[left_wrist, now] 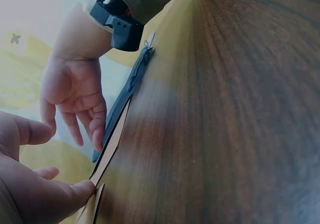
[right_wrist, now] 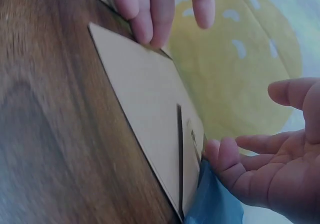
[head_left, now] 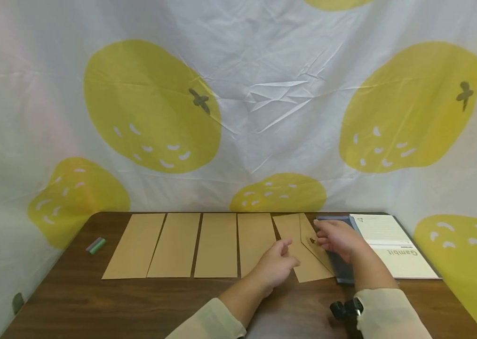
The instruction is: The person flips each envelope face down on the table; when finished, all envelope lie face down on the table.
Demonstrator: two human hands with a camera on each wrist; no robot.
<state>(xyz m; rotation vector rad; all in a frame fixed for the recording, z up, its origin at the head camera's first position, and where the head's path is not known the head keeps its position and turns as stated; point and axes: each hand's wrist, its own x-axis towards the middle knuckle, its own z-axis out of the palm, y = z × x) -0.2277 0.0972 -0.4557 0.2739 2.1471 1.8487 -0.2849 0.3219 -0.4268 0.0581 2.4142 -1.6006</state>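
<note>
A brown kraft envelope (head_left: 288, 227) with a pointed flap and a small dark mark on it lies slightly turned on the dark wooden table (head_left: 137, 306). My left hand (head_left: 274, 266) is over its left side, fingers loosely extended and thumb apart. In the right wrist view, the fingertips (right_wrist: 145, 31) of that hand come close to the envelope's end. Above the flap side hovers my right hand (head_left: 340, 238), palm turned inward, fingers loosely bent with nothing between them. Partly under the right hand and beside the envelope is a blue pouch (head_left: 342, 269).
Several plain kraft rectangles (head_left: 175, 245) lie in a row to the left. A green and grey small cylinder pair (head_left: 96, 246) sits at the far left. A pale pad printed "Gambit" (head_left: 403, 263) is at the right. A lemon-patterned cloth (head_left: 238, 117) hangs behind the table.
</note>
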